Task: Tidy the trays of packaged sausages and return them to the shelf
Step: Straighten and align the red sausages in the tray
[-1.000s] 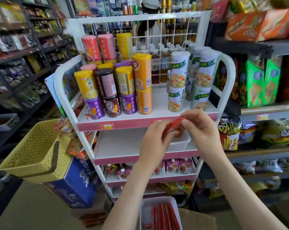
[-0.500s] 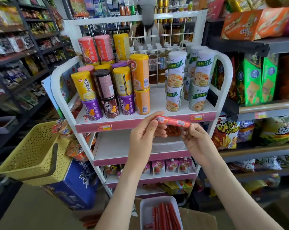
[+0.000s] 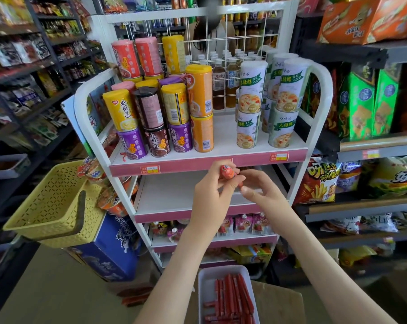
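Right now we see a red sausage gripped in the curled fingers of the left hand. The right hand pinches its lower end, in front of the rack's middle shelf. Below, a white tray holds more sausages.

second shelf: bare at left and middle, open under the top shelf's lip | right front blocked by left hand and right hand holding a sausage | top shelf: one gap between orange cans and white cans | yellow basket juts beside rack's left
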Tool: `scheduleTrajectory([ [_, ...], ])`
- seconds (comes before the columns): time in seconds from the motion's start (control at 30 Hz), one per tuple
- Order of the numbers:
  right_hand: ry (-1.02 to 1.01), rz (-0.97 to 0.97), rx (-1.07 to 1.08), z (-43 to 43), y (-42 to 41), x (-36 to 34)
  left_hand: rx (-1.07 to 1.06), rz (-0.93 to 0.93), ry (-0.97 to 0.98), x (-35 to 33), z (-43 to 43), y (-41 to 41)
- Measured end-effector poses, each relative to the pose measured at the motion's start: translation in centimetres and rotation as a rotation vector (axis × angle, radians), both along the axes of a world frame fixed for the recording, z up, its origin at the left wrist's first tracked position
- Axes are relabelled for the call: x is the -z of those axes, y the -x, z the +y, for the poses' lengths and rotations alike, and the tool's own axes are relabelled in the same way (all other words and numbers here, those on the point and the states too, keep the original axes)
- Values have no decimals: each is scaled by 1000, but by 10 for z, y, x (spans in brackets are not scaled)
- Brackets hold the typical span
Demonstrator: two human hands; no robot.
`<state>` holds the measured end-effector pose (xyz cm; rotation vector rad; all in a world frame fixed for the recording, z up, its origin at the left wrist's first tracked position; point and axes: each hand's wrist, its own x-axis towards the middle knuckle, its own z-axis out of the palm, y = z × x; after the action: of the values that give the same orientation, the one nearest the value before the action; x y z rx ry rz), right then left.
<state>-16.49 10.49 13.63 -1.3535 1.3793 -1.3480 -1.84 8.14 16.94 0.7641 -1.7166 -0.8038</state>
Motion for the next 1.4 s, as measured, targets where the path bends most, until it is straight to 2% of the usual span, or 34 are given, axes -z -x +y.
scheduleTrajectory([
  [0.1,140,202,-21,6,-13,-12,-75,-53,-6,4,1,1],
  [0.2,147,155,-38,11,-24,-17,-135,-50,-47,4,4,3],
  [0.3,73,-89,-32,13,-26,-18,-49,5,-101,5,2,-1],
  [0.43,-43,-614,-195,14,-20,-20,151,-81,-183,10,-4,-12],
  [0.5,-103,-821,-194,11,-18,-20,183,-129,-220,15,-7,-17],
  [0.6,-171,-1016,-129,5,-17,-18,180,-152,-228,24,-8,-24],
  [0.67,-259,-1050,-56,1,-17,-15,171,-176,-176,30,-5,-25],
  [0.83,-410,-931,-26,-5,-22,2,20,-315,133,50,-8,-20],
  [0.93,-470,-821,-33,-9,-23,14,-71,-291,183,59,-10,-19],
  [1.0,-519,-636,-33,-13,-23,26,-102,-264,163,66,-12,-18],
  [1.07,-532,-433,-69,-14,-23,45,-136,-233,70,76,-14,-16],
  [1.23,-445,267,-183,-12,-23,124,-214,-43,-460,132,-24,-17],
  [1.3,-464,479,-166,-13,-18,178,-225,-96,-614,181,-31,-24],
  [1.33,-501,523,-167,-11,-18,203,-236,-165,-676,210,-34,-29],
  [1.4,-629,493,-149,-4,-19,250,-284,-397,-772,277,-33,-45],
])
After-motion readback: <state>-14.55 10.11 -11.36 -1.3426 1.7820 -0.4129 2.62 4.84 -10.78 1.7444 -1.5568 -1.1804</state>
